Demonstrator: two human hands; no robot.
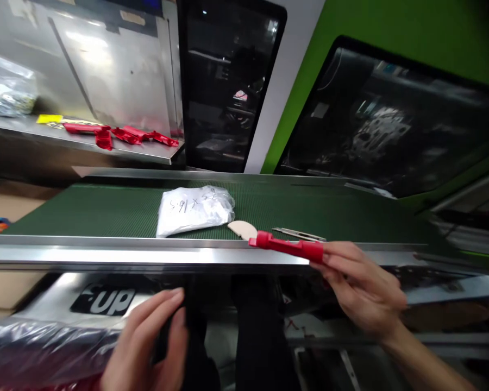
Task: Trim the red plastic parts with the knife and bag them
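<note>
My right hand (pixel 362 282) holds one end of a red plastic part (pixel 287 247) between thumb and fingers, above the conveyor's front rail. The part points left, its free end overlapping a beige half-round piece (pixel 243 228) in the view. My left hand (pixel 150 342) is at the lower left, slightly blurred, with thumb and fingers apart and nothing between them. On the green belt (pixel 106 209) lies a white plastic bag (pixel 195 209) with handwriting on it. A slim metal tool (pixel 299 234) rests on the belt near the red part.
Several red parts (pixel 126 134) lie on a metal shelf (pixel 146 153) at the upper left, beside a clear bag (pixel 8 87). The conveyor's metal rail (pixel 106 255) runs across the front. A green machine (pixel 391 32) with dark windows stands behind. Wrapped plastic (pixel 44 347) is at the lower left.
</note>
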